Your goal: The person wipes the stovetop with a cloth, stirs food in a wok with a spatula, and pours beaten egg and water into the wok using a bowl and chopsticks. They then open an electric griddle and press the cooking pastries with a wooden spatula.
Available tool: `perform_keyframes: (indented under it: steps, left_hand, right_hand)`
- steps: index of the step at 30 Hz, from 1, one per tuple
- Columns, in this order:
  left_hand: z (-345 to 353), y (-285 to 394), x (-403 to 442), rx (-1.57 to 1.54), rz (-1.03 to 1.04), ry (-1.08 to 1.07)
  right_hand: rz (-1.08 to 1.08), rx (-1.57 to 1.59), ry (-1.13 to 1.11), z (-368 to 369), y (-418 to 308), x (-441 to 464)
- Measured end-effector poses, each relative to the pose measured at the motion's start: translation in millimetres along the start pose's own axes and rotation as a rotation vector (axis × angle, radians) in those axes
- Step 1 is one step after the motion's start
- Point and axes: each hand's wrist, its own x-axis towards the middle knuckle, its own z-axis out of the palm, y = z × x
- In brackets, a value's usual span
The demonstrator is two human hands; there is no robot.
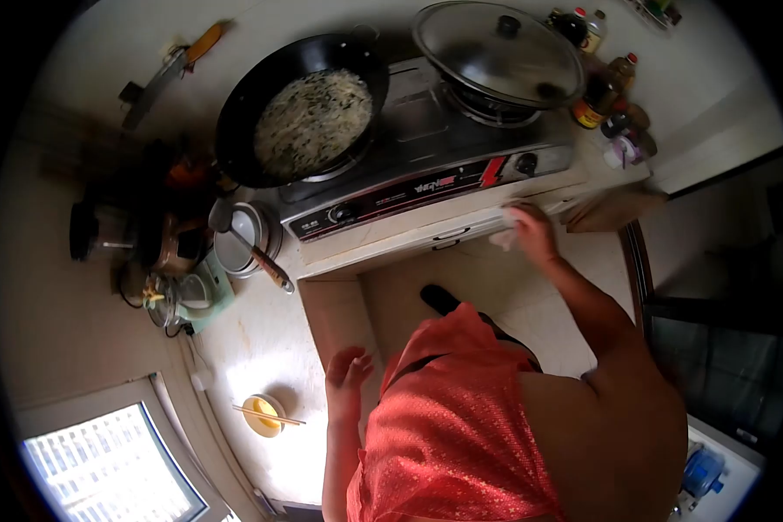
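Observation:
My right hand (533, 231) is closed on a crumpled white cloth (502, 237), possibly a tissue, in front of the counter edge below the stove's right side. My left hand (348, 370) hangs by the left counter, loosely curled with the fingers somewhat apart and nothing seen in it. On the left burner of the gas stove (426, 187) sits a black wok (235, 130) holding a pale, shredded food with dark bits (317, 122). A steel lid (496, 52) covers the pan on the right burner.
A spatula (250, 246) rests across stacked bowls (239, 230). Chopsticks lie on a bowl of yellow liquid (263, 416) on the left counter (252, 348). Sauce bottles (596, 96) stand right of the stove. A knife (161, 87) hangs on the wall. Drawer handles (451, 233) face me.

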Motion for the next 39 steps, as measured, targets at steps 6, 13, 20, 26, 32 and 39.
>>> perform_keyframes:
  steps: [6,13,20,26,32,39]
  left_hand:
    - [-8.5,-12.1,-8.4,0.045,-0.049,0.027]
    - [-14.6,-19.6,-17.9,0.032,-0.055,0.115]
    - [-13.9,-22.4,-22.3,-0.045,-0.031,0.138]
    - [-10.5,-13.3,-24.4,-0.093,-0.02,0.124]
    - [3.3,-7.3,-11.9,-0.065,0.036,-0.011]
    - [25.8,-6.1,24.9,-0.106,0.198,-0.155]
  right_hand:
    - [-0.229,-0.3,-0.175,45.5,-8.3,7.6]
    - [-0.084,-0.311,-0.078,-1.3,69.9,7.2]
    - [0.505,-0.528,0.125,-38.1,126.7,33.5]
    - [0.528,0.167,0.181,-22.6,80.9,41.5]
    - [0.25,0.668,-0.265,47.6,-57.8,7.1]
    - [0.084,1.164,-0.927,88.5,-220.1,-35.8]
